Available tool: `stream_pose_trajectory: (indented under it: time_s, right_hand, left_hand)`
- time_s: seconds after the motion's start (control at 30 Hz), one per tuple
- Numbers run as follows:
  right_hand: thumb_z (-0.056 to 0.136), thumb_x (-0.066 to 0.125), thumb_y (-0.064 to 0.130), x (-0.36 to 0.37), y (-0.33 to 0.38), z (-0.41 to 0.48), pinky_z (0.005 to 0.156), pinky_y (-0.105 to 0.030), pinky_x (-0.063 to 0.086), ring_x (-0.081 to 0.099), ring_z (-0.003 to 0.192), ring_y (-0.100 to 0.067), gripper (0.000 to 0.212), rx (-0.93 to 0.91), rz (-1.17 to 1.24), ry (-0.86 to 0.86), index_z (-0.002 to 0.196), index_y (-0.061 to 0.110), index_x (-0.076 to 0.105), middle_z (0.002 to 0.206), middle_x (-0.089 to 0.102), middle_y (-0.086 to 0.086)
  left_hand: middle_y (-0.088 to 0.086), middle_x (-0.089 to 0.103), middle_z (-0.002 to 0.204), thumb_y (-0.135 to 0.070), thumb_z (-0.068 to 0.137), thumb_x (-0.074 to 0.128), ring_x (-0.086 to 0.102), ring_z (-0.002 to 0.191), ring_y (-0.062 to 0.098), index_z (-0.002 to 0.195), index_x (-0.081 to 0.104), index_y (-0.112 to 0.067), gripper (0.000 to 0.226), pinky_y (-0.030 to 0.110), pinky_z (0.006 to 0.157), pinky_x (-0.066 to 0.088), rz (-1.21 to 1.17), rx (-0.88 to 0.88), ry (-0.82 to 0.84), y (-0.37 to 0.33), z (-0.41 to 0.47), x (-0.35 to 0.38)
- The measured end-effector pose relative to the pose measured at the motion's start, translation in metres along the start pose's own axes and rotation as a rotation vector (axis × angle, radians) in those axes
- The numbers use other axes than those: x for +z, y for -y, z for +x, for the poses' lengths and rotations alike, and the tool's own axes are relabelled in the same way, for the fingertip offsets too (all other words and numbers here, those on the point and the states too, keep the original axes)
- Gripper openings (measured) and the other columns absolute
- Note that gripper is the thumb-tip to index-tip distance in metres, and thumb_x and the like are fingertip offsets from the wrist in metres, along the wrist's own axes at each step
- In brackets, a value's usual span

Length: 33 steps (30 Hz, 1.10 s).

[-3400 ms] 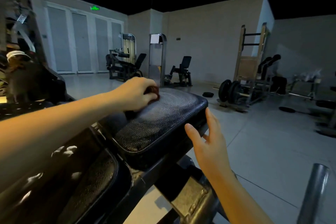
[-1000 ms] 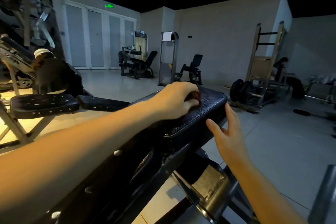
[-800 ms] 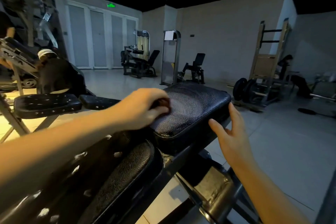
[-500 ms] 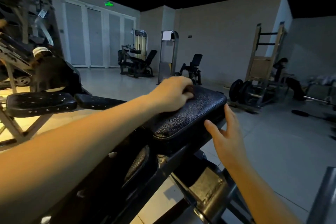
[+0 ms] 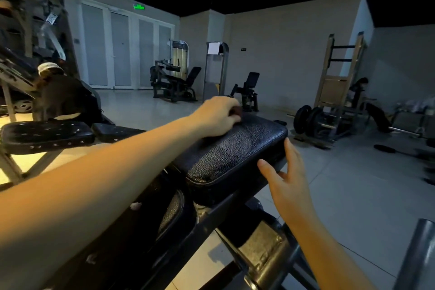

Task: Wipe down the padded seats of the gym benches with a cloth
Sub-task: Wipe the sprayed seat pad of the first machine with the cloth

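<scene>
A black padded bench seat (image 5: 237, 150) lies in front of me, its textured surface showing faint wipe streaks. My left hand (image 5: 217, 115) grips a small dark reddish cloth (image 5: 236, 110) and presses it on the seat's far left corner; most of the cloth is hidden under my fingers. My right hand (image 5: 286, 179) is open, fingers spread, touching the seat's near right edge. The bench's darker back pad (image 5: 164, 209) runs toward me under my left forearm.
Another black padded bench (image 5: 44, 134) stands to the left beside a rack machine (image 5: 28, 59). Weight machines (image 5: 174, 82) line the far wall. A plate-loaded rack (image 5: 329, 106) stands right, with loose plates on the floor. A grey metal tube (image 5: 416, 259) rises at the lower right.
My left hand has been moving the cloth back and forth over the seat, and it now sits at the far left corner. My right hand has stayed at the seat's right edge.
</scene>
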State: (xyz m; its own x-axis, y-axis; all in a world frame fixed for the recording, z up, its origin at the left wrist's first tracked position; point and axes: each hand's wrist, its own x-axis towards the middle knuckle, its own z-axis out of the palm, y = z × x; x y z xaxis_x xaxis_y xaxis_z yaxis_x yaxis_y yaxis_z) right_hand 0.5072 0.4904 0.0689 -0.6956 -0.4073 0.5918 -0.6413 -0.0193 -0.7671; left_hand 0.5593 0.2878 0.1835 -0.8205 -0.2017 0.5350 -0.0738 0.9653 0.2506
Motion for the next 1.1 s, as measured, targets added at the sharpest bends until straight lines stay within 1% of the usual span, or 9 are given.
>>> stream_pose_trajectory:
  time_s: [0.1, 0.2, 0.33, 0.47, 0.63, 0.7, 0.77, 0.93, 1.1]
  right_hand:
    - [0.091, 0.067, 0.046, 0.000, 0.000, 0.000, 0.109, -0.042, 0.049, 0.046, 0.133, 0.002, 0.079, -0.003, 0.031, 0.012, 0.159, 0.031, 0.028, 0.150, 0.040, 0.017]
    - [0.094, 0.067, 0.031, 0.000, -0.002, 0.002, 0.104, -0.027, 0.048, 0.044, 0.116, 0.024, 0.073, -0.005, 0.051, 0.012, 0.157, 0.031, 0.031, 0.135, 0.042, 0.027]
    - [0.092, 0.068, 0.042, 0.001, -0.002, 0.002, 0.112, -0.041, 0.046, 0.044, 0.134, 0.004, 0.078, -0.013, 0.044, 0.010, 0.159, 0.031, 0.029, 0.150, 0.040, 0.016]
    - [0.077, 0.061, 0.069, 0.002, 0.004, -0.002, 0.115, -0.049, 0.042, 0.037, 0.144, -0.008, 0.097, 0.011, 0.020, 0.001, 0.160, 0.033, 0.024, 0.158, 0.033, 0.013]
    - [0.093, 0.067, 0.036, -0.001, 0.004, -0.001, 0.109, -0.035, 0.048, 0.048, 0.120, 0.013, 0.065, 0.012, 0.041, 0.021, 0.148, 0.043, 0.033, 0.131, 0.039, 0.035]
    - [0.093, 0.067, 0.038, -0.001, 0.000, 0.001, 0.109, -0.037, 0.048, 0.047, 0.125, 0.010, 0.063, 0.003, 0.054, 0.011, 0.148, 0.041, 0.037, 0.137, 0.044, 0.026]
    - [0.090, 0.067, 0.046, 0.001, -0.002, 0.001, 0.113, -0.042, 0.046, 0.044, 0.134, 0.002, 0.075, 0.006, 0.071, 0.010, 0.156, 0.033, 0.033, 0.149, 0.042, 0.017]
    - [0.077, 0.059, 0.069, 0.003, -0.003, 0.002, 0.114, -0.046, 0.044, 0.039, 0.141, -0.003, 0.095, -0.006, 0.043, 0.011, 0.159, 0.035, 0.026, 0.156, 0.035, 0.017]
    - [0.088, 0.065, 0.058, 0.000, 0.001, 0.001, 0.116, -0.047, 0.042, 0.037, 0.143, -0.006, 0.087, 0.020, 0.018, 0.035, 0.160, 0.034, 0.023, 0.159, 0.031, 0.014]
  left_hand:
    - [-0.009, 0.066, 0.099, -0.025, 0.097, 0.066, 0.063, 0.095, 0.012, 0.103, 0.066, -0.021, 0.006, 0.029, 0.085, 0.050, -0.087, 0.228, 0.080, -0.030, -0.042, -0.007]
    - [-0.014, 0.068, 0.102, -0.025, 0.097, 0.067, 0.063, 0.096, 0.003, 0.109, 0.068, -0.024, 0.012, 0.021, 0.085, 0.049, -0.091, 0.248, 0.132, -0.002, -0.086, -0.032]
    - [-0.014, 0.066, 0.094, -0.028, 0.096, 0.068, 0.063, 0.096, 0.015, 0.100, 0.067, -0.028, 0.003, 0.030, 0.081, 0.044, 0.083, 0.017, 0.084, 0.054, -0.063, -0.044]
    - [0.003, 0.070, 0.108, -0.029, 0.096, 0.066, 0.063, 0.106, 0.028, 0.106, 0.068, -0.019, 0.014, 0.037, 0.091, 0.047, 0.075, -0.052, -0.011, 0.031, -0.003, -0.009]
    - [-0.007, 0.066, 0.096, -0.024, 0.098, 0.064, 0.062, 0.092, 0.012, 0.100, 0.065, -0.022, 0.004, 0.033, 0.084, 0.050, -0.085, 0.264, 0.075, -0.041, -0.029, 0.000]
    - [-0.012, 0.066, 0.098, -0.022, 0.098, 0.065, 0.062, 0.093, 0.004, 0.103, 0.065, -0.027, 0.007, 0.023, 0.083, 0.049, -0.109, 0.325, 0.122, -0.029, -0.059, -0.013]
    - [-0.013, 0.068, 0.098, -0.024, 0.098, 0.066, 0.063, 0.093, 0.003, 0.103, 0.066, -0.029, 0.007, 0.025, 0.085, 0.050, -0.069, 0.222, 0.112, 0.006, -0.067, -0.027]
    - [0.005, 0.069, 0.112, -0.029, 0.098, 0.064, 0.063, 0.105, 0.028, 0.108, 0.067, -0.018, 0.015, 0.037, 0.089, 0.048, 0.147, -0.070, 0.037, 0.038, 0.001, -0.013]
    - [-0.002, 0.068, 0.107, -0.027, 0.098, 0.064, 0.063, 0.103, 0.022, 0.109, 0.067, -0.019, 0.014, 0.036, 0.088, 0.048, -0.045, 0.096, 0.053, -0.036, 0.022, 0.012]
